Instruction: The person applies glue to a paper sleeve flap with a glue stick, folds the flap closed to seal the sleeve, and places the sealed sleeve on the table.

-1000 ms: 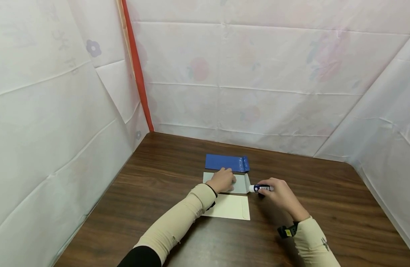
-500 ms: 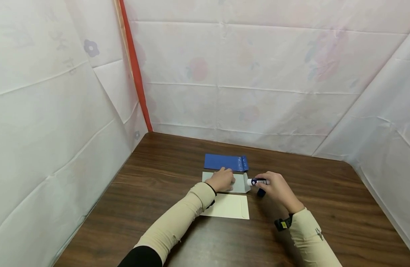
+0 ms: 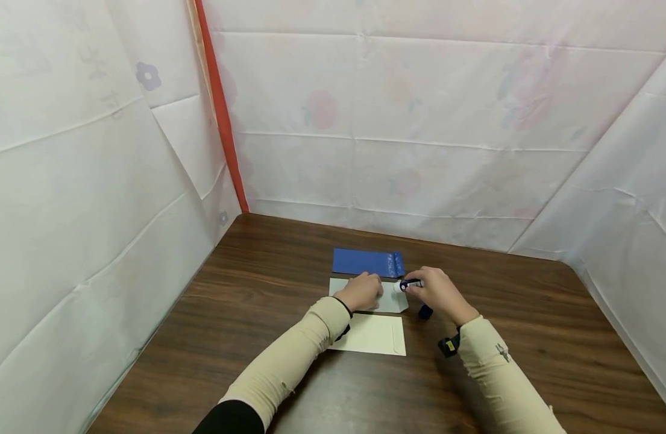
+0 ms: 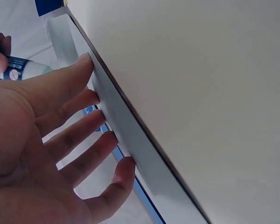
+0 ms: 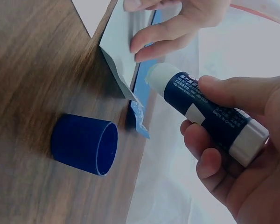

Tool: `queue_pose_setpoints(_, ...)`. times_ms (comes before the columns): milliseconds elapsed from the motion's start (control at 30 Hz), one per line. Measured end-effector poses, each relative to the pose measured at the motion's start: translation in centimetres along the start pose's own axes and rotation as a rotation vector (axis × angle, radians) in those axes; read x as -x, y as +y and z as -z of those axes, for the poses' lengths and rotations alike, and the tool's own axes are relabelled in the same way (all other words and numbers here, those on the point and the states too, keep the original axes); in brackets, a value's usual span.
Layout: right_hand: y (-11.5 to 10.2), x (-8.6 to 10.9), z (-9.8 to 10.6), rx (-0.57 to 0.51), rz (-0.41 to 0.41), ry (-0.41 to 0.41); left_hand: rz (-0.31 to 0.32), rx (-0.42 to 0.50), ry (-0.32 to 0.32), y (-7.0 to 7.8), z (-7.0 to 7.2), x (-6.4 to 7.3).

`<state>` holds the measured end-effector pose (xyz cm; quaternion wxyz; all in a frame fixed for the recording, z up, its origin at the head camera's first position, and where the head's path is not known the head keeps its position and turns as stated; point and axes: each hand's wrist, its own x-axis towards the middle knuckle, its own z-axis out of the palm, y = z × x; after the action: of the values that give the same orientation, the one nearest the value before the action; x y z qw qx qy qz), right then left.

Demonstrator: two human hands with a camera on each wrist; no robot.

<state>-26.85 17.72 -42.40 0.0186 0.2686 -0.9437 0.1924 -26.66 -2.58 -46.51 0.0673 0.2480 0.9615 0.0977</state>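
My left hand (image 3: pixel 361 292) rests its fingertips on a pale grey-green envelope (image 3: pixel 389 303), lightly bent and spread in the left wrist view. In my right hand (image 3: pixel 437 293) is a glue stick (image 5: pixel 207 114), pinched between thumb and fingers. Its white end points left, close over the far part of the envelope's flap side in the head view. The flap (image 5: pixel 116 70) tilts up a little from the table. A dark blue cap (image 5: pixel 79 142) lies on its side on the wood, just nearer than the right hand.
Beyond the grey-green envelope lies a blue envelope (image 3: pixel 361 261), its flap (image 3: pixel 399 264) streaked with whitish marks. A cream envelope (image 3: pixel 372 335) lies on the near side, partly under the left forearm. White sheeting (image 3: pixel 419 120) hangs around the brown wooden table (image 3: pixel 289 253).
My right hand has carried the glue stick away from me and slightly left, from the flap's near corner to its far end. The left hand stays in place.
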Motion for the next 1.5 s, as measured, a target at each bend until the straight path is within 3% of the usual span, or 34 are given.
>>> queue_pose_setpoints(333, 0.3, -1.7, -1.0, 0.019, -0.014, -0.067, 0.006, 0.022, 0.002, -0.1, -0.2, -0.2)
queue_pose_setpoints(667, 0.1, -2.5, -1.4, 0.042, 0.010, -0.078, -0.016, -0.005, -0.018, 0.0, 0.2, 0.1)
queue_pose_setpoints(867, -0.2, -2.6, -1.5, 0.062, 0.026, -0.082, 0.005, -0.005, -0.029, 0.2, 0.2, 0.1)
queue_pose_setpoints(1133, -1.0, -1.9, -1.4, 0.116, 0.085, -0.094, 0.021, -0.023, -0.022, 0.6, 0.0, 0.0)
queue_pose_setpoints(1500, -1.5, 0.9, -1.8, 0.149, 0.147, -0.062, 0.048, -0.017, -0.026, 0.9, -0.4, -0.1)
